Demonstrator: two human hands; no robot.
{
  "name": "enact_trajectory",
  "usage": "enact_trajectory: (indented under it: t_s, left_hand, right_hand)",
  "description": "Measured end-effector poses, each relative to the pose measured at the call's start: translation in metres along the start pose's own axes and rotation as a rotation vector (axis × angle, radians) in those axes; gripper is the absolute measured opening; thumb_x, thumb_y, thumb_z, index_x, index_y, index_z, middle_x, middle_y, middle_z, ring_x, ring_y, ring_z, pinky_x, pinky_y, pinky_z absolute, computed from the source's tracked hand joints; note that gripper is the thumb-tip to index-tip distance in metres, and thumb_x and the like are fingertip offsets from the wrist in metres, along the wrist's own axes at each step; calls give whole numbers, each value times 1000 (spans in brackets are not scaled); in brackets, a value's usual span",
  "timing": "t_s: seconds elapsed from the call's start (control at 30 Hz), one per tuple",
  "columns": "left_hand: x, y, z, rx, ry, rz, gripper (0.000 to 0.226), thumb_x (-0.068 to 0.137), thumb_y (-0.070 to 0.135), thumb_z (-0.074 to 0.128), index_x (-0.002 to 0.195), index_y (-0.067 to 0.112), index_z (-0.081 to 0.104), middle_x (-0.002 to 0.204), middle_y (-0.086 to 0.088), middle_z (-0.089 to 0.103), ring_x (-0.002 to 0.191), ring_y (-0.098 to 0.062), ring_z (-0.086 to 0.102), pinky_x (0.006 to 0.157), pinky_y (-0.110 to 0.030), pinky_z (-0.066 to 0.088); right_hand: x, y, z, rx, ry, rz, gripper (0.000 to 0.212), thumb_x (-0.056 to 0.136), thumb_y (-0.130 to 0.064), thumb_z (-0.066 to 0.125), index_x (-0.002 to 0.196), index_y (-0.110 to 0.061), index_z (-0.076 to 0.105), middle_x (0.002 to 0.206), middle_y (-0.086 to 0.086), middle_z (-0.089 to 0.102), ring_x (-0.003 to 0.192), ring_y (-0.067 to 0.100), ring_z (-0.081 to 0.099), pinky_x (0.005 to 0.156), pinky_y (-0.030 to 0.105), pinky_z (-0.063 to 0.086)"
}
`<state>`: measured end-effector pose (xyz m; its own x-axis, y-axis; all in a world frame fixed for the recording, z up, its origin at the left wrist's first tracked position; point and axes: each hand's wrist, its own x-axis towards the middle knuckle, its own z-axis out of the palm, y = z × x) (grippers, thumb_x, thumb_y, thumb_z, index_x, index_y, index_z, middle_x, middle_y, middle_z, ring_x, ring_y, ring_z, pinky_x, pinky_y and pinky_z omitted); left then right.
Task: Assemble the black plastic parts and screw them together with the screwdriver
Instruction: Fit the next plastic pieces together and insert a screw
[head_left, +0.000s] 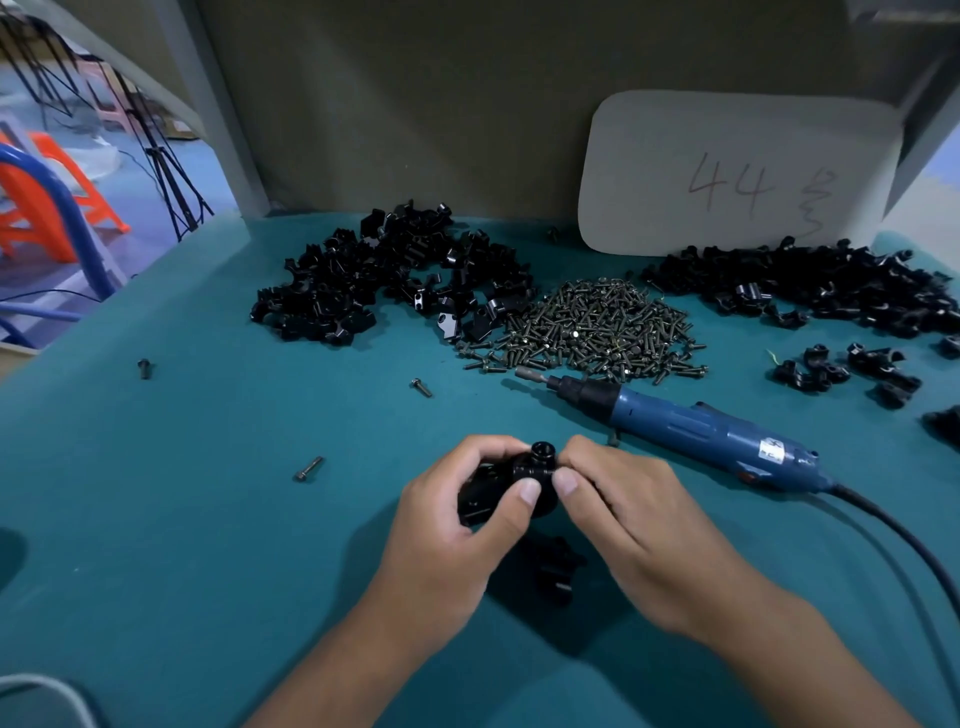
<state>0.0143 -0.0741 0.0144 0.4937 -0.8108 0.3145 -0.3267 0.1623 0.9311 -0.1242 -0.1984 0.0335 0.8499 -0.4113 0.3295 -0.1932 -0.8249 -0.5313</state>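
Covering the whole bench is a teal cloth, and a grey board stands upright along its far edge. A pale card marked "44" leans against that board on the right. Two heaps of black plastic parts lie along the back of the cloth: the left heap and the right heap, with a few loose clips just in front of the right one. Between the heaps sits a pile of screws.

The blue screwdriver lies flat on the cloth in front of the screws, its tip pointing left and its black cord trailing off to the right edge. Neither hand touches it.

Near the middle of the cloth, the left hand and the right hand meet around a black plastic assembly, held just above the cloth. The left fingers curl over its left side with the thumb pressed on the front; the right thumb and fingers pinch its right end. A round collar on the assembly points upward between the two hands. Another black part lies on the cloth below the hands, partly in their shadow.

Three stray screws rest apart on the left: one far left, one nearer the pile, one beside the left hand.
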Motion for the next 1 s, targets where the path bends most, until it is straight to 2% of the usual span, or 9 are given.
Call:
enact_trajectory:
  t_s: [0.13,0.33,0.47,0.57,0.67,0.73,0.8,0.9,1.0]
  left_hand:
    - [0,-1,-1,-7,-22,3,20,87,42,63,107,40,64,98,16,72,91,-6,70,78,-11,49]
    - [0,1,-1,-17,-35,-14,18,88,41,63,106,44,65,99,16,72,90,-4,69,78,-10,49]
    - [4,1,2,-201,13,-132,24,83,40,69,105,31,70,100,8,74,93,-8,70,79,-18,53]
    - [11,-1,0,-556,52,-294,31,85,23,69,112,8,68,106,-8,75,101,-28,73,74,-24,56]
    - [13,-1,-6,-633,43,-319,42,82,12,71,121,-1,61,111,-11,74,109,-31,71,81,-24,57]
    - [14,0,-6,-664,44,-317,44,81,10,72,122,-2,60,114,-11,74,112,-30,70,84,-25,57]
    - [15,0,-6,-738,38,-335,47,80,11,74,122,-2,60,117,-14,73,114,-31,69,85,-25,57]
    - [16,-1,-8,-864,6,-371,49,77,11,77,121,-4,61,119,-18,71,116,-32,68,84,-25,58]
    - [16,-2,-9,-869,-10,-389,46,76,11,78,118,0,65,116,-16,72,113,-31,69,85,-28,58]
  right_hand:
    - [-1,-1,-2,67,0,42,51,103,-62,21,70,-27,40,65,-5,48,63,18,48,55,44,39]
    - [-1,0,-1,49,13,14,43,105,-61,23,71,-36,32,65,-9,43,60,16,43,52,37,34]
    - [0,-2,2,242,-4,132,49,102,-63,27,73,-30,46,67,-6,51,60,12,45,58,32,36]
    - [7,1,0,813,37,491,11,92,-16,45,88,-22,53,87,-3,57,70,12,43,66,28,35]
    - [11,12,-5,1249,43,653,38,92,21,29,101,-6,54,97,10,63,74,13,57,66,29,50]
    - [11,12,-8,1384,28,682,36,99,20,31,114,0,57,108,16,71,92,16,72,77,27,60]
    - [12,13,-10,1450,42,699,33,101,16,38,124,0,57,116,17,74,108,22,72,83,27,61]
    - [12,12,-11,1434,54,694,34,95,3,53,129,-4,55,118,14,74,109,22,72,79,26,61]
    - [11,12,-10,1160,36,599,41,89,-22,59,129,-15,55,120,1,74,97,15,69,73,27,57]
